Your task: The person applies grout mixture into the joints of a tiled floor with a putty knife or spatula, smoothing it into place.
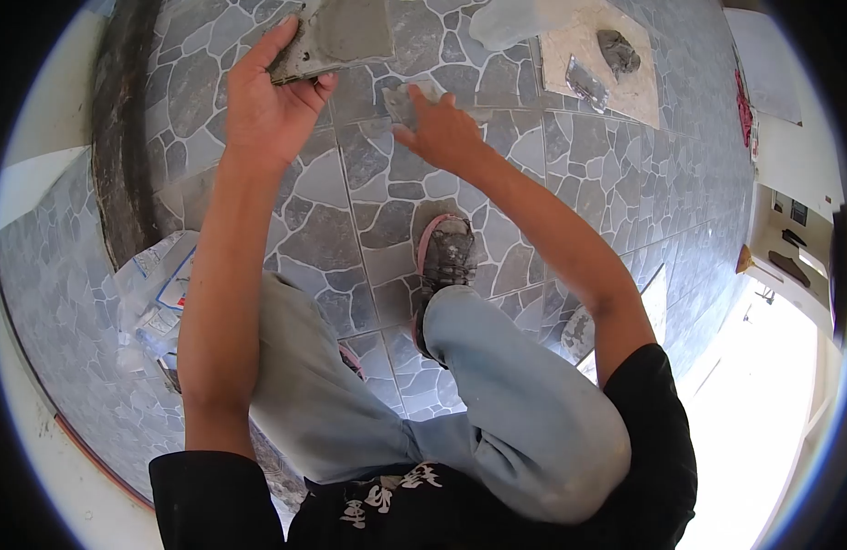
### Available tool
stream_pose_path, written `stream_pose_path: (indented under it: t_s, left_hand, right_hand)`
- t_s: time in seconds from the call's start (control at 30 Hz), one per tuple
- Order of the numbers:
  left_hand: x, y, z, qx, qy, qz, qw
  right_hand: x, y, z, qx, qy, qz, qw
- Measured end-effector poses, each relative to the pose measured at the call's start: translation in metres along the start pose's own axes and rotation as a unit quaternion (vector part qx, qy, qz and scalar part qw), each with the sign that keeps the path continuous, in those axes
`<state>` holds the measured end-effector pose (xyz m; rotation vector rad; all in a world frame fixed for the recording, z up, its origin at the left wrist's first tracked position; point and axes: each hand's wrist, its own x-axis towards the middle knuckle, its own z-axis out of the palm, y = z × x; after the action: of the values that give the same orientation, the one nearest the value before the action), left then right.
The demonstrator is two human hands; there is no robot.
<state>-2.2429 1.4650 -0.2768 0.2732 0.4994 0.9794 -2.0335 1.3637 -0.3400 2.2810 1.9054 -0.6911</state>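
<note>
My left hand point(275, 108) grips a tile piece point(352, 35) by its near left corner, fingers beneath and thumb at the side edge. Wet grey mortar coats the upward face of the tile piece, which runs off the top of the view. Just to the right, my right hand point(439, 133) reaches down to the floor, fingers spread. Its fingertips are over a thin, flat grey piece point(398, 103) that lies on the stone-patterned floor point(318, 197). The hand partly hides this piece, and I cannot tell whether it is a scraper.
A beige board point(639, 96) at the upper right carries a lump of mortar point(619, 52) and a shiny flat metal blade point(586, 84). A plastic bag point(157, 284) lies left of my legs. My shoe point(448, 247) stands below my right hand. Bright light enters at the lower right.
</note>
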Motion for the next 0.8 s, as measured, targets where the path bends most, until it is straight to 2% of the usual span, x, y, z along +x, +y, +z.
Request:
stream_pose_path:
  t_s: [0.07,0.13,0.2,0.23,0.3,0.37,0.43,0.47,0.57,0.6,0.67,0.8]
  left_hand:
    - [-0.004,-0.001,0.002,-0.001,-0.016,-0.001,1.0]
    - [-0.006,0.006,0.004,0.023,0.012,0.013,1.0]
    - [-0.007,0.015,-0.002,0.024,0.019,0.025,0.999]
    - [-0.007,0.018,-0.005,0.021,0.028,0.032,0.999]
    - [-0.003,0.018,-0.011,0.003,0.021,0.035,0.999]
    - [-0.002,0.016,-0.015,-0.012,0.011,0.031,0.999]
    - [0.002,0.008,-0.01,-0.018,0.006,0.013,1.0]
    - [0.002,0.006,-0.007,-0.017,-0.002,0.001,1.0]
    - [-0.007,0.014,-0.003,0.026,0.036,0.007,0.999]
    - [-0.012,0.02,-0.005,0.03,0.032,0.016,0.999]
    - [-0.015,0.033,-0.014,0.034,0.031,0.027,0.999]
    - [-0.02,0.047,-0.025,-0.01,-0.002,0.029,1.0]
  right_hand:
    - [-0.006,-0.015,0.048,0.0,-0.006,0.032,0.999]
    - [-0.02,-0.021,0.054,-0.003,0.001,0.062,0.998]
    - [-0.036,-0.03,0.039,-0.038,-0.143,0.021,0.989]
    - [-0.032,-0.036,0.035,-0.04,-0.139,0.017,0.989]
    - [-0.027,-0.047,0.031,-0.058,-0.087,-0.095,0.99]
    - [0.003,-0.06,0.032,-0.098,0.028,-0.214,0.971]
    - [0.031,-0.069,0.028,-0.132,0.048,-0.266,0.954]
    - [0.039,-0.064,0.028,-0.131,0.051,-0.253,0.957]
    - [0.046,-0.031,0.013,-0.224,-0.025,-0.225,0.948]
    - [0.04,-0.009,-0.005,-0.237,-0.059,-0.213,0.946]
    - [0.037,0.05,-0.018,-0.262,-0.065,-0.164,0.949]
    - [0.014,0.168,-0.061,-0.298,-0.135,-0.019,0.945]
